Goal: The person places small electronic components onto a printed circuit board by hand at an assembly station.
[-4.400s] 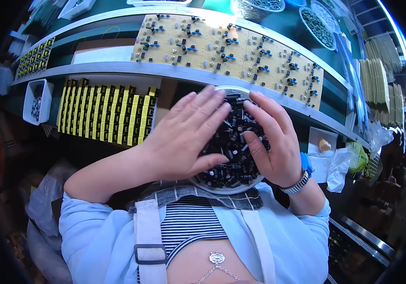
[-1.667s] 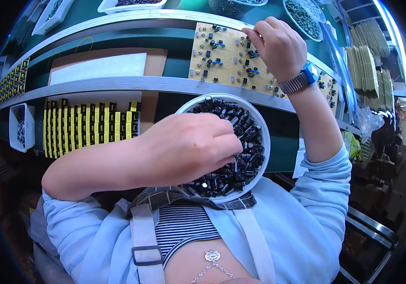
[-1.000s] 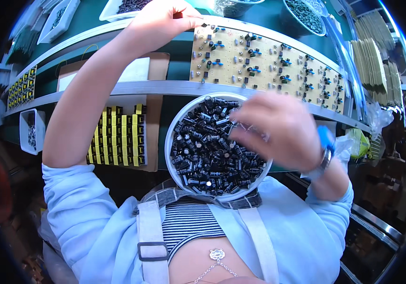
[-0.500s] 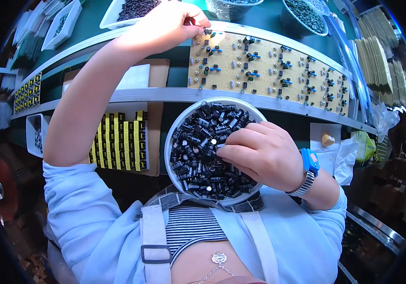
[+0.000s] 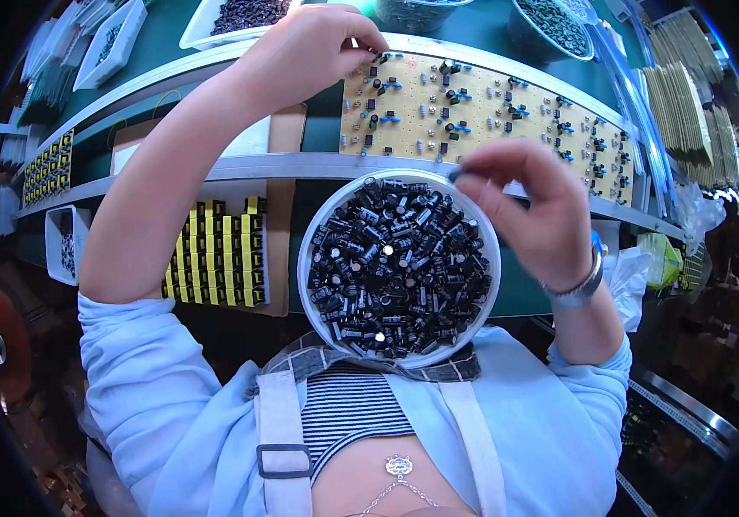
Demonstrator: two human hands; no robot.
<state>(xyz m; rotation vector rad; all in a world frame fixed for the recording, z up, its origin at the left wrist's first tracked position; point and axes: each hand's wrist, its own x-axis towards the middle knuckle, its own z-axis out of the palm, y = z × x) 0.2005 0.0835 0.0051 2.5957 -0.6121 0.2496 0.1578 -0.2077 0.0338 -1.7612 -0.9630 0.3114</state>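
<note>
Many capacitors point(image 5: 395, 267), black and cylindrical, lie heaped in the round white bowl point(image 5: 304, 263) just in front of your chest, its near rim by the plaid cloth point(image 5: 454, 370). Your right hand point(image 5: 537, 207) is over the bowl's far right rim, blurred; thumb and forefinger close narrowly on a dark part point(image 5: 456, 176), too unclear to identify. Your left hand point(image 5: 305, 52) is at the far left corner of the tan board point(image 5: 410, 96), thumb and fingertips drawn narrow at a black part point(image 5: 380, 58); I cannot tell whether you grip it or only touch it.

The board lies beyond the bowl, across 2 metal rails, the near rail point(image 5: 275, 166) and the far rail point(image 5: 171, 77), and carries rows of components point(image 5: 451, 127). Your right wrist bears a watch point(image 5: 589, 280). Left of the bowl, yellow blocks point(image 5: 227, 258) stand in rows on cardboard point(image 5: 279, 250), partly hidden by your left arm; farther left is a small white tub point(image 5: 52, 250). Past the far rail sit a white tray point(image 5: 200, 26) of dark pieces point(image 5: 253, 13) and, farther right, a tub of green pieces point(image 5: 556, 28). On the right stand tan sheets point(image 5: 680, 108); nearer is a green bag point(image 5: 664, 261).
</note>
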